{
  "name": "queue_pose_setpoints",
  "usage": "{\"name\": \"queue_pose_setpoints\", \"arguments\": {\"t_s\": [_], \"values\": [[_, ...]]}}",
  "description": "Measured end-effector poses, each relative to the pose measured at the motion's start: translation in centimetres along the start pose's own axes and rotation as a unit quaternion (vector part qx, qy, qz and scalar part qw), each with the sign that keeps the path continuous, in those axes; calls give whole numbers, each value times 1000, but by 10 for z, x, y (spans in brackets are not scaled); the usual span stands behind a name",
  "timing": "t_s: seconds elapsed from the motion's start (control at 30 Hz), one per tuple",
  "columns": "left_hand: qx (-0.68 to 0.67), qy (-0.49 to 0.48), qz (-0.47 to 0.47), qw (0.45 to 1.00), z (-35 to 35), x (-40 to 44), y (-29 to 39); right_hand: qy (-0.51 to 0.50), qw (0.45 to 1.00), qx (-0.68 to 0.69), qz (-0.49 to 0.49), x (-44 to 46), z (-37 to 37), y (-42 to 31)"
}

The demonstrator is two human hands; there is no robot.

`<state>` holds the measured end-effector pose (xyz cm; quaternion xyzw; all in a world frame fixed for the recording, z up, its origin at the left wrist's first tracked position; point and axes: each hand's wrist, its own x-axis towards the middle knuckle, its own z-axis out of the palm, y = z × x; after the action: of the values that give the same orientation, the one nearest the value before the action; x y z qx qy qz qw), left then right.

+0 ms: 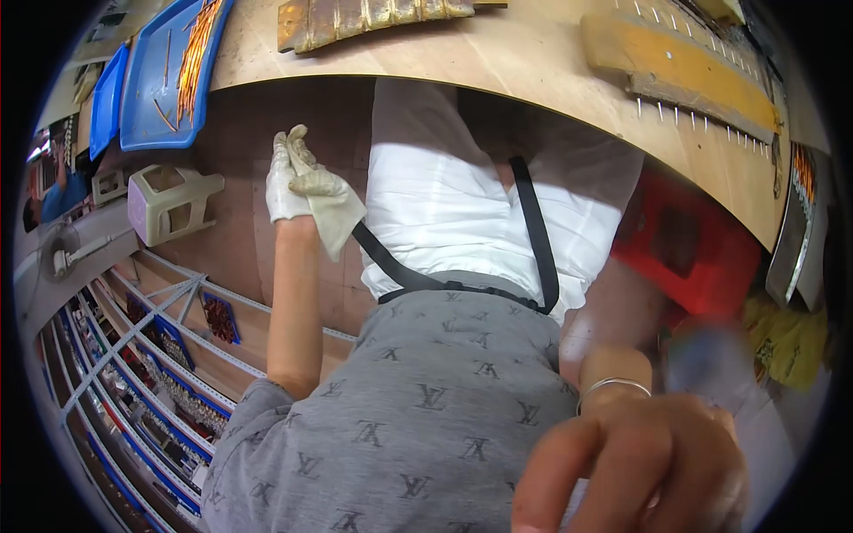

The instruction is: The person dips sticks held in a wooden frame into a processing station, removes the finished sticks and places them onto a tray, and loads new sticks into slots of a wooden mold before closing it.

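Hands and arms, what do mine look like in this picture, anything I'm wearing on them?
Your left hand wears an off-white, slightly soiled work glove; that arm has a short grey sleeve. Your right hand is ungloved, with a thin silver-coloured bangle at the wrist.

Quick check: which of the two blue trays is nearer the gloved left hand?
The larger blue tray, with the copper-coloured rods in it; the smaller tray sits beyond it, farther from the left hand.
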<state>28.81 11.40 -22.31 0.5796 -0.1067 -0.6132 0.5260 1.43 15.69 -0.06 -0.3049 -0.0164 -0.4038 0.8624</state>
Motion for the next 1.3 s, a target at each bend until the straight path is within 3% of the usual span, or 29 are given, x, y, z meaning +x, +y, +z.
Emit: {"name": "queue_pose_setpoints", "arguments": {"t_s": [0.23,0.4,0.53,0.6,0.63,0.7,0.73,0.9,0.97,1.07,1.13,1.17,1.23,1.3], "values": [[4,38,20,999,6,1,-2,-13,999,25,-18,7,-11,1],[-1,-28,-29,999,2,-3,-1,-39,998,37,-39,-18,-11,-16],[-2,-5,-50,999,-2,0,-5,-82,993,56,-71,-32,-20,-19],[-4,-72,-58,996,-14,3,-7,-109,988,63,-88,-57,-22,-25],[-17,-68,-69,995,-13,2,-6,-122,985,68,-97,-53,-24,-23],[-20,30,-67,997,-3,0,-7,-54,975,152,-150,-56,-21,-12],[-29,25,-63,997,-1,-1,-6,-70,981,104,-147,-52,-12,-19],[-19,-11,-51,998,4,-8,-4,-91,983,134,-88,-55,-13,-27],[19,25,-40,999,6,-8,-5,-98,981,149,-78,-57,-14,-27],[15,-31,-61,998,-4,-6,-5,-126,979,109,-118,-65,-18,-21],[1,-41,-75,996,-4,-4,-4,-59,951,1,-305,-76,-13,-10],[-15,-46,-87,995,-6,-4,-1,-141,975,27,-168,-80,-1,-28],[3,-18,-75,997,-2,-3,0,-152,970,-31,-187,-88,11,-36],[12,-6,-48,999,0,-1,0,-177,939,-186,-228,-106,18,-39]]}}
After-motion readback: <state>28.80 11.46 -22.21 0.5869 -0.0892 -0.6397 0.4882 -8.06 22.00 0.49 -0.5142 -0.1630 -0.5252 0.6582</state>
